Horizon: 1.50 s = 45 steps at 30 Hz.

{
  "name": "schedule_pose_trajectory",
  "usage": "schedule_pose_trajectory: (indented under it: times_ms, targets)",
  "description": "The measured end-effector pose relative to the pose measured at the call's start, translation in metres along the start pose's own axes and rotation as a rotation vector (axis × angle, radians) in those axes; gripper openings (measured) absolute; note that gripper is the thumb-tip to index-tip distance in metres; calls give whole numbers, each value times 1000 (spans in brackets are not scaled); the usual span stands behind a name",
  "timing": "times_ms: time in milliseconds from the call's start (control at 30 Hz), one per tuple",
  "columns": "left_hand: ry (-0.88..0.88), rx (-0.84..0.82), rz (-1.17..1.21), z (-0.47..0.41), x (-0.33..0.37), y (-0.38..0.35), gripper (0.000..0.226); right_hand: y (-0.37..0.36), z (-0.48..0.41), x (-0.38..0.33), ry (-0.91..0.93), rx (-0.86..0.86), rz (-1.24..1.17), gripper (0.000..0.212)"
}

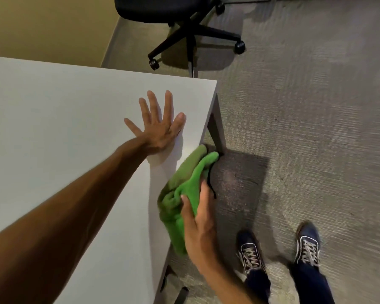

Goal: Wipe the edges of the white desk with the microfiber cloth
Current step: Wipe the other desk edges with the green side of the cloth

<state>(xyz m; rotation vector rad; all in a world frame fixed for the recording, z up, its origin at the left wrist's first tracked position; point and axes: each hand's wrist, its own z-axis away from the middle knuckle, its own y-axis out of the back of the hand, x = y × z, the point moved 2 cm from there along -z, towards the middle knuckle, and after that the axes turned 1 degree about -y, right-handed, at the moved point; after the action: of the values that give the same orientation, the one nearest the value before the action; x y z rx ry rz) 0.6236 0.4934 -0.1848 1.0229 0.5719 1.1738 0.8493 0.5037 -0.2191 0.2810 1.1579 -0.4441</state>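
Left forearm, nearest the lens, is seen crossing the desktop from the lower left. Left hand (157, 126): fingers (152, 99) spread wide, palm laid flat on the white desk (53, 128) near its far right corner; nothing is held.

Right hand (199, 218): thumb and fingers are closed on the microfiber cloth (181, 194), thumb on the upper side, the remaining fingers partly hidden behind the fabric.

Cloth: green, bunched and folded, pressed against the right-hand edge of the desk, roughly midway between the near part of that edge and the far corner. One lobe is draped toward the desk leg (216, 130). A thin dark loop or cord hangs from it.

Desk: white top, bare as far as is shown, grey leg at the corner.

Surroundings: grey carpet (316, 106); a black swivel chair (180, 20) well apart beyond the far corner; two dark laced shoes (250, 251) just beside the desk; a tan wall at upper left.

Progress, as judged: the right-hand edge is being worked, with the stretch toward the far corner apparently left. No visible difference between wiped and unwiped edge can be made out, so the share completed cannot be told. The far edge and the sides out of view would presumably remain.

Markings: no brand, label or legible writing is found on cloth, desk, chair or shoes.
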Motion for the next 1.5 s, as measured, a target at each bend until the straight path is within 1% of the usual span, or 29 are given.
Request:
schedule_pose_trajectory:
  times_ms: [67,167,333,400,500,600,700,800,867,967,1067,1133,1233,1367,1500]
  targets:
    - [1,-5,-8,-1,0,1,75,-4,17,2,1,33,23,48]
    - [-4,-10,-9,-1,-1,0,76,-3,4,-10,-17,74,21,50]
    - [-28,21,31,-3,-5,-6,73,8,-69,-43,72,247,70,54]
    - [-40,40,52,-3,-5,-8,73,13,-105,-58,67,271,110,53]
    - [-29,140,6,2,-2,-12,72,23,-153,-79,70,308,154,51]
    - [-4,267,-32,8,4,-19,74,32,-189,-97,156,320,246,45]
    - [20,356,-73,8,5,-25,70,38,-214,-109,181,252,408,40]
    - [27,403,-84,5,3,-30,71,48,-233,-122,163,133,548,35]
    - [28,430,-109,5,3,-32,72,51,-246,-134,120,22,608,29]
    - [37,446,-134,5,3,-31,75,45,-262,-156,64,-196,659,21]
    - [32,462,-130,5,2,-31,76,39,-274,-171,81,-357,757,21]
    - [21,477,-120,4,1,-32,76,30,-282,-176,136,-427,814,25]
    - [14,487,-126,2,1,-33,76,8,-294,-176,247,-486,861,27]
    - [14,464,-109,2,-1,-32,74,-17,-298,-170,461,-491,897,35]
    - [28,454,-68,4,0,-31,71,0,-287,-161,639,-467,957,39]
